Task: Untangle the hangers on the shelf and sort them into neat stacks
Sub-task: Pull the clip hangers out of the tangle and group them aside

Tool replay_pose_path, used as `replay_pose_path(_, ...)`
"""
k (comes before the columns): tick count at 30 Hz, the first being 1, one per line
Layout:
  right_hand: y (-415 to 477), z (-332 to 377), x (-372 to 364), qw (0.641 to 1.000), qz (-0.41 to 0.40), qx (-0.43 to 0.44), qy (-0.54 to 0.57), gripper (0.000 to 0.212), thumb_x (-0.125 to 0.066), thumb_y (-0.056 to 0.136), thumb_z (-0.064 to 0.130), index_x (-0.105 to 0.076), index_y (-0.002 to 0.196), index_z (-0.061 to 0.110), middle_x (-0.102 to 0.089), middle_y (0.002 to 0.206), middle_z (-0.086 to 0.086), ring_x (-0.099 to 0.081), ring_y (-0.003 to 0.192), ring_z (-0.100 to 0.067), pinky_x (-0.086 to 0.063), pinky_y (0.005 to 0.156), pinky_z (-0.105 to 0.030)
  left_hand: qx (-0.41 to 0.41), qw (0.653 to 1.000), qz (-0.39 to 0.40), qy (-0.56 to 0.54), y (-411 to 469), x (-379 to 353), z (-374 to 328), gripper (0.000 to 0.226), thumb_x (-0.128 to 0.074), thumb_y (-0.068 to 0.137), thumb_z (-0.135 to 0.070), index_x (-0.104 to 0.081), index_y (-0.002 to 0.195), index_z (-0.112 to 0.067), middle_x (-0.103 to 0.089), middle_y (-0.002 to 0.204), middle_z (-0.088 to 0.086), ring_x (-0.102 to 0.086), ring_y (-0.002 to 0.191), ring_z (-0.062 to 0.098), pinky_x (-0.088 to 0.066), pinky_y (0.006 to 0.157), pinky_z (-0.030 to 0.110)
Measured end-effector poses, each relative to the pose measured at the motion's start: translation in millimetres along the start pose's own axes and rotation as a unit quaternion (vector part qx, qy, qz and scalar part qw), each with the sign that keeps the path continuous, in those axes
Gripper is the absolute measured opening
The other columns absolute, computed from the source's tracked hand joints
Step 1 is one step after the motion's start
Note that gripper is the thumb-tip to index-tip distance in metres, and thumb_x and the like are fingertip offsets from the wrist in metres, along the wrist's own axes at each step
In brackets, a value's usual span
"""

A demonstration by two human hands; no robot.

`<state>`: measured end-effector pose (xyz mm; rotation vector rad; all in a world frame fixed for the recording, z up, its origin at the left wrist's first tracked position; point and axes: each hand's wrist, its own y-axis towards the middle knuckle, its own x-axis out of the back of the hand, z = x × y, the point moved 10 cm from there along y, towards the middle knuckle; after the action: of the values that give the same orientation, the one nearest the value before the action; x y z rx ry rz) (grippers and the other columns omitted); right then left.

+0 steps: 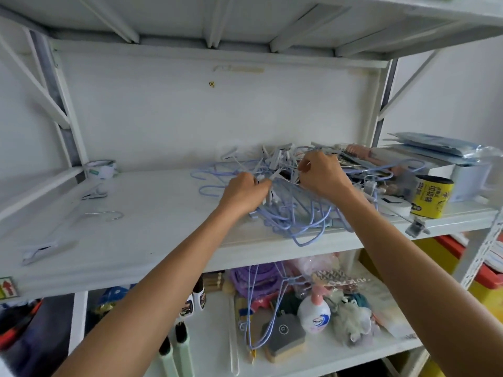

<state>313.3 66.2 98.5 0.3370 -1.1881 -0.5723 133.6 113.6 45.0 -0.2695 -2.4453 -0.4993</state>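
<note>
Two bare hands are in a tangled heap of pale blue wire hangers with white clips, which lies on the right half of the white metal shelf, with some loops hanging over its front edge. The left hand has its fingers curled round white clips and wires at the heap's left side. The right hand pinches wires at the top of the heap, fingers bent tight. A single white clip hanger with a metal hook lies well apart on the left. A yellow cylindrical tin stands just right of the heap.
</note>
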Motion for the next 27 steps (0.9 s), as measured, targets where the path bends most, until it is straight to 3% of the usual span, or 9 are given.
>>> replay_pose_path(3,5.6,3.9,-25.0,0.998,0.067,0.004,-0.009,0.02,-0.053,0.086,0.01,-0.073,0.089,0.009,-0.069,0.088,-0.008,-0.064,0.081,-0.022,-0.055,0.071,-0.032,0.027,0.999,0.028,-0.016,10.7,-10.7,-1.3,0.03,-0.051,0.08,-0.031,-0.064,0.08,-0.004,-0.07,0.081,0.014,-0.066,0.079,0.029,-0.054,0.078,0.036)
replay_pose_path(7,15.8,6.8,-48.4,0.993,0.115,-0.017,-0.011,0.024,-0.05,0.083,0.012,-0.073,0.087,0.006,-0.069,0.09,-0.015,-0.066,0.084,-0.03,-0.058,0.072,-0.037,0.0,1.0,0.016,-0.015,7.7,-11.1,-20.9,0.029,-0.049,0.09,-0.025,-0.051,0.065,-0.009,-0.056,0.06,0.007,-0.053,0.058,0.021,-0.039,0.058,0.031)
replay_pose_path(10,19.3,4.5,-60.1,0.986,0.156,-0.055,0.016,0.022,-0.047,0.084,0.008,-0.063,0.068,0.005,-0.067,0.076,-0.013,-0.067,0.077,-0.029,-0.052,0.065,-0.031,0.008,1.0,-0.003,-0.026,2.4,-9.1,-26.4,0.039,-0.049,0.095,-0.029,-0.046,0.061,-0.011,-0.05,0.055,0.006,-0.05,0.055,0.023,-0.037,0.056,0.033)
replay_pose_path(14,27.4,3.7,-54.1,0.977,0.153,-0.113,0.097,0.035,-0.044,0.092,0.013,-0.069,0.073,-0.003,-0.074,0.078,-0.014,-0.069,0.083,-0.03,-0.056,0.082,-0.037,0.012,0.997,-0.007,-0.079,-11.8,-17.2,-31.6,0.038,-0.049,0.096,-0.026,-0.051,0.064,-0.007,-0.055,0.057,0.013,-0.051,0.051,0.023,-0.044,0.053,0.045)
replay_pose_path(17,25.4,1.9,-57.2,0.949,0.164,-0.174,0.205,0.036,-0.049,0.093,0.022,-0.067,0.074,-0.002,-0.074,0.08,-0.016,-0.071,0.08,-0.031,-0.058,0.078,-0.041,0.02,0.991,-0.019,-0.128,-20.6,-24.2,-37.7,0.037,-0.047,0.101,-0.035,-0.049,0.071,-0.014,-0.047,0.055,0.001,-0.044,0.048,0.015,-0.036,0.049,0.037)
replay_pose_path(20,14.4,-0.2,-68.9,0.907,0.204,-0.213,0.301,0.042,-0.057,0.091,0.04,-0.071,0.083,0.001,-0.074,0.08,-0.015,-0.073,0.079,-0.032,-0.059,0.08,-0.048,0.02,0.985,-0.025,-0.17,-31.2,-31.5,-46.2,0.016,-0.046,0.103,-0.029,-0.049,0.091,-0.021,-0.044,0.057,-0.007,-0.041,0.043,0.004,-0.031,0.044,0.018)
replay_pose_path(24,2.0,7.0,-69.7,0.924,0.263,-0.159,0.225,0.041,-0.056,0.096,0.037,-0.067,0.079,0.002,-0.073,0.082,-0.016,-0.071,0.083,-0.031,-0.055,0.075,-0.042,0.055,0.982,-0.013,-0.181,-38.1,-44.4,-42.6,0.013,-0.045,0.103,-0.023,-0.049,0.094,-0.015,-0.047,0.069,-0.005,-0.043,0.056,0.004,-0.036,0.049,0.014)
replay_pose_path(27,5.3,3.9,-38.4,0.967,0.208,-0.108,0.099,0.025,-0.054,0.094,0.022,-0.07,0.085,0.006,-0.072,0.083,-0.012,-0.068,0.08,-0.027,-0.054,0.072,-0.035,0.084,0.984,-0.012,-0.157,-32.0,-52.0,-34.3,0.021,-0.045,0.102,-0.025,-0.047,0.086,-0.011,-0.044,0.069,-0.002,-0.041,0.059,0.009,-0.031,0.052,0.02)
